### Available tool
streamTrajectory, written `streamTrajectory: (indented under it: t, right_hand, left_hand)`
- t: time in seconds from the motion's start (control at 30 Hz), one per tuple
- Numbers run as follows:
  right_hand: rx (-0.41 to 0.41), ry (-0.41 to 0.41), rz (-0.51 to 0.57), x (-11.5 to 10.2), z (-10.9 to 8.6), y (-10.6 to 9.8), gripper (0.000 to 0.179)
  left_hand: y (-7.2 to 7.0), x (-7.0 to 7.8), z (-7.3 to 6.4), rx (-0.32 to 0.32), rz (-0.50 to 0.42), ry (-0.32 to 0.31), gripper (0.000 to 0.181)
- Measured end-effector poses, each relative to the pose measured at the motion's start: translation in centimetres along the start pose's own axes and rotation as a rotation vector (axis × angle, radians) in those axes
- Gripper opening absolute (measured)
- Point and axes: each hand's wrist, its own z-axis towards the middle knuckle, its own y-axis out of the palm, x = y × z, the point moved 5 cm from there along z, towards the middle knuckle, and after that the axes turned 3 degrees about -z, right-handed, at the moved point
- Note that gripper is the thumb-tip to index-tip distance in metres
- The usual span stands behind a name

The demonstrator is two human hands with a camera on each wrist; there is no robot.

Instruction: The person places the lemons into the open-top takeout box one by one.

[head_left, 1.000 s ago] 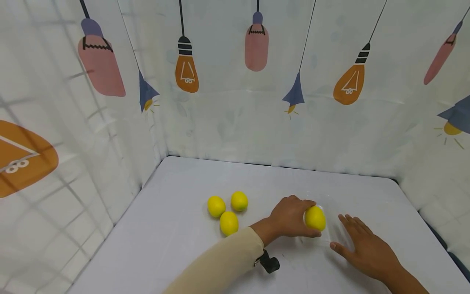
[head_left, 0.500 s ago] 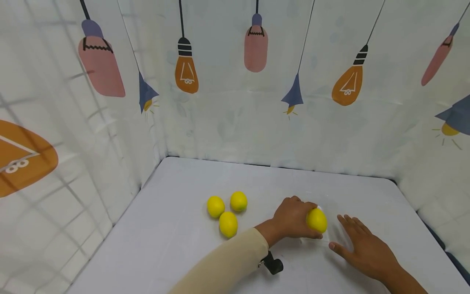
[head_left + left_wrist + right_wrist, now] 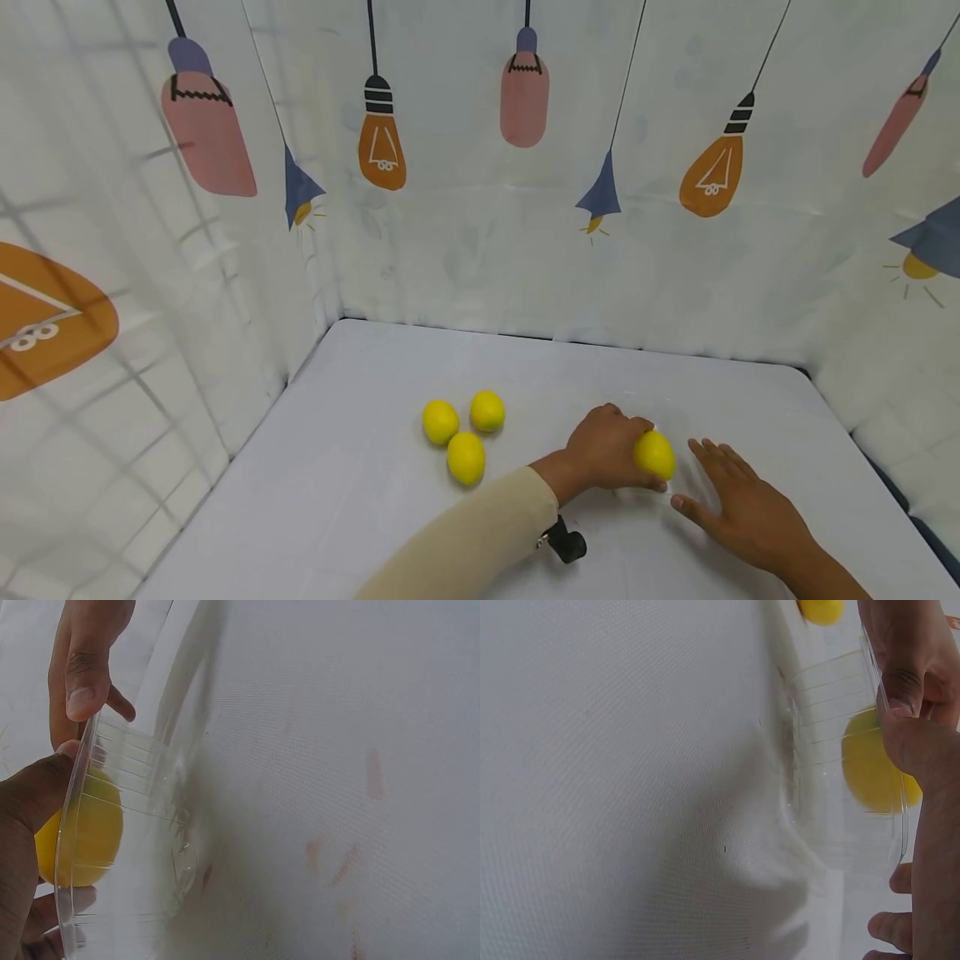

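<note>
My left hand (image 3: 606, 450) grips a yellow lemon (image 3: 655, 455) between thumb and fingers. In the left wrist view this lemon (image 3: 94, 825) shows through the wall of a clear plastic container (image 3: 142, 769), partly below its rim. The right wrist view also shows the lemon (image 3: 870, 761) behind the container's (image 3: 825, 832) ribbed side. My right hand (image 3: 750, 508) has its fingers extended at the container's right side. Its thumb (image 3: 909, 746) lies at the rim; whether it presses there I cannot tell. From the head view the container is barely visible.
Three more lemons (image 3: 467, 458) lie close together on the white table (image 3: 360, 517), left of my left forearm. A black wrist device (image 3: 567, 546) hangs below the left sleeve. White curtains with printed lamps (image 3: 525, 242) stand around the table's back and sides.
My left hand has shifted slightly right and toward me with the lemon in its grip, nearer to the right hand. The right hand and the other lemons stay nearly where they were.
</note>
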Motion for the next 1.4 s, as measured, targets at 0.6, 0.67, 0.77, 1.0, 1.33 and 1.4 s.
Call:
streamTrajectory:
  t: [0.6, 0.67, 0.77, 1.0, 1.33, 1.4]
  right_hand:
    - [0.014, -0.011, 0.009, -0.2, 0.0, 0.0, 0.1]
    - [0.019, -0.015, 0.013, -0.2, 0.0, 0.0, 0.099]
    - [0.028, -0.022, 0.017, -0.2, 0.0, 0.0, 0.098]
    - [0.046, -0.031, 0.017, -0.2, -0.1, 0.0, 0.095]
    - [0.03, -0.024, 0.009, -0.2, 0.0, -0.1, 0.096]
    - [0.026, -0.023, 0.007, -0.2, 0.1, 0.0, 0.097]
  left_hand:
    - [0.9, 0.7, 0.6, -0.043, 0.113, 0.015, 0.071]
    - [1.1, 0.8, 0.6, -0.056, 0.127, 0.018, 0.071]
    - [1.4, 0.9, 0.7, -0.084, 0.155, 0.025, 0.07]
    - [2.0, 0.8, 0.7, -0.175, 0.14, 0.016, 0.065]
    - [1.2, 0.7, 0.6, -0.182, 0.075, 0.06, 0.054]
    - [1.1, 0.7, 0.6, -0.175, 0.07, 0.055, 0.053]
